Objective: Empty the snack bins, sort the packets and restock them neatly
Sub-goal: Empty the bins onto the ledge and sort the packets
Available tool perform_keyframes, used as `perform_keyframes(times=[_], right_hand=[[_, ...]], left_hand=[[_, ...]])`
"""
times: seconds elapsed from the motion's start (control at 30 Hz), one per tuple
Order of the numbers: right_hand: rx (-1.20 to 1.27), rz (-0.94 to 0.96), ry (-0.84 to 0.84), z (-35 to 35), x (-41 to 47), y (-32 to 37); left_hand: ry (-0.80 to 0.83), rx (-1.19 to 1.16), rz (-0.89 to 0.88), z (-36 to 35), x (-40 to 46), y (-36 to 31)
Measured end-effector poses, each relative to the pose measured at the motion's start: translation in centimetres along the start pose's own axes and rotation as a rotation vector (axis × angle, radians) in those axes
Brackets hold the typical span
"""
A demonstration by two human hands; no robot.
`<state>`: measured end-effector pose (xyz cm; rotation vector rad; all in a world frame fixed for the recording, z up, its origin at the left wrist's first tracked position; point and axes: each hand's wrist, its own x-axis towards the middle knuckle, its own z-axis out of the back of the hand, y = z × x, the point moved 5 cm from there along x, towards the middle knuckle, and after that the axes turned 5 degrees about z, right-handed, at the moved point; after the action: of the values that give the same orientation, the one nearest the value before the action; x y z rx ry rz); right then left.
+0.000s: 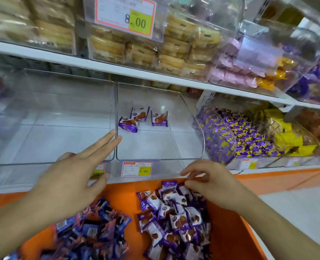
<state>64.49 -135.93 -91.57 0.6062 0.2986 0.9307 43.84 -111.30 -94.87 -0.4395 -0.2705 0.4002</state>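
Overhead, a white shelf (117,69) is carrying clear tubs of pale round cakes (136,51) behind a price card (125,15) reading 8.00; to the far right, pink packets (230,74) are lying in another clear tub. Below it, two clear bins are sitting side by side; the left bin (48,117) is standing bare, while the middle bin (155,143) is holding just three purple-and-white packets (143,119) toward its far end, two touching and one just beside them. Right of that, a bin of purple-and-yellow sweets (239,134) is brimming, with yellow packets (290,139) farther right. Near the camera, an orange surface (121,194) is bearing two heaps; the purple-and-white heap (174,222) is lying on the right, and a darker blue-and-orange heap (95,228) is lying on the left, the two just apart. A small price tag (137,168) reading 9.90 is hanging on the middle bin's near front. The left hand (69,177) is reaching over the near edge where the two bins meet, fingers stretched out flat and gripping nothing; the right hand (209,182) is hovering at the far edge of the purple-and-white heap, fingers curled and pinching toward the top packets, though whether one is actually caught between them I cannot tell.
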Motion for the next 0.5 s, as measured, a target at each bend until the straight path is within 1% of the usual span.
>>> perform_keyframes(times=[0.07, 0.1, 0.13, 0.17, 0.2, 0.23, 0.3, 0.4, 0.5], right_hand=[[0.104, 0.087, -0.033, 0.6, 1.7, 3.7], [0.144, 0.109, -0.063, 0.8, 3.0, 5.1], [0.157, 0.123, -0.099, 0.9, 4.6, 6.0], [0.154, 0.131, -0.129, 0.9, 6.4, 6.5], [0.120, 0.129, -0.148, 0.6, 8.4, 6.9], [0.063, 0.115, -0.155, 0.3, 10.5, 6.9], [-0.056, 0.061, -0.122, -0.9, 14.7, 5.9], [-0.152, -0.079, -0.029, -3.0, 20.2, 2.9], [-0.177, -0.174, 0.062, -4.9, 23.9, 1.3]], left_hand=[[-0.034, -0.019, 0.025, 4.2, -0.4, 0.3], [-0.003, 0.013, 0.002, 2.9, -0.7, -0.7], [0.005, 0.092, 0.009, 3.4, -0.2, -0.6], [0.044, 0.095, 0.034, 2.7, -0.5, -1.1], [0.042, 0.114, 0.021, 2.1, -0.6, -1.1], [-0.005, 0.076, 0.008, 2.6, -0.5, -1.2], [-0.075, 0.058, 0.034, 3.3, -0.1, -0.5], [0.040, -0.012, 0.020, 2.1, 0.2, 0.3], [-0.048, -0.018, -0.014, 2.5, 0.8, 0.7]])
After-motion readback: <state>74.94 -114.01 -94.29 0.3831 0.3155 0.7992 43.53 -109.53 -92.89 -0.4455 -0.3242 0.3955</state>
